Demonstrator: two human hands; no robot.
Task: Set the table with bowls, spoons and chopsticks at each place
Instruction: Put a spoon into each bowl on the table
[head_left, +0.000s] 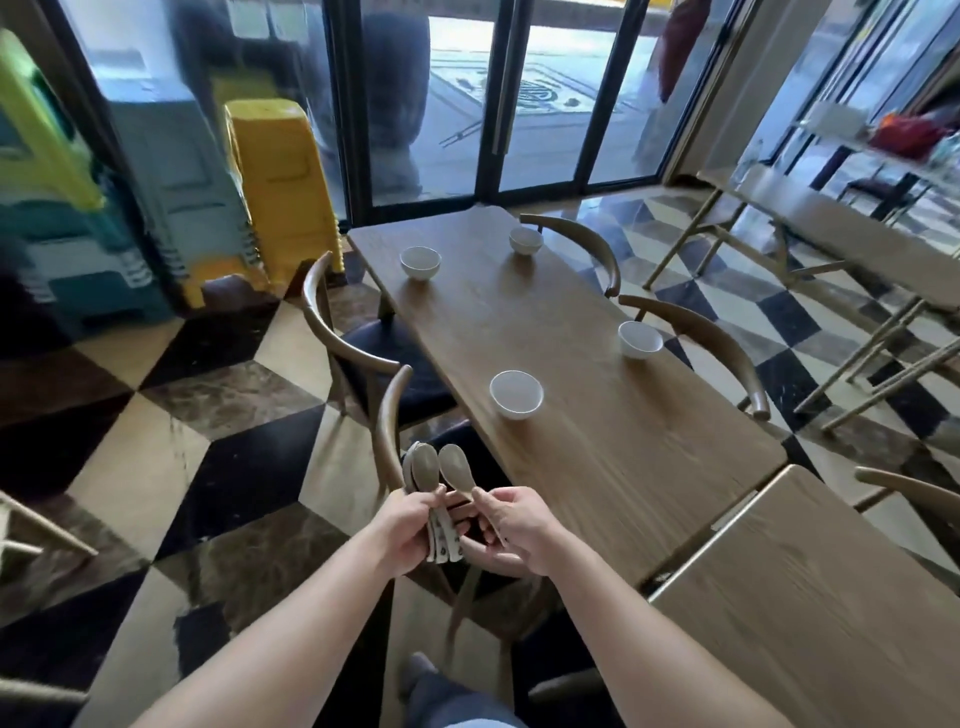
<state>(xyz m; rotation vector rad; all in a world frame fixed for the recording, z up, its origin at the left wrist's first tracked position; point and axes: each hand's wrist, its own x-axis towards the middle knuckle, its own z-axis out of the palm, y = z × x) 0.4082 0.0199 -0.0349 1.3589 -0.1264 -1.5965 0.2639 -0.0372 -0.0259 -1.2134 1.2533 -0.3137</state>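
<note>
gripping a bundle of spoons (422, 466), the left hand (402, 530) hides most of their handles; small dark marks there are too blurred to read. the right hand (519, 525) pinches one spoon (455, 467) just beside them, above a chair (387, 431). four bowls (516, 393) sit on the tabletop (597, 447) beyond.

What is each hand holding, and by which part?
The left hand grips a bundle of spoons by the handles; right hand pinches one spoon by its handle.
</note>
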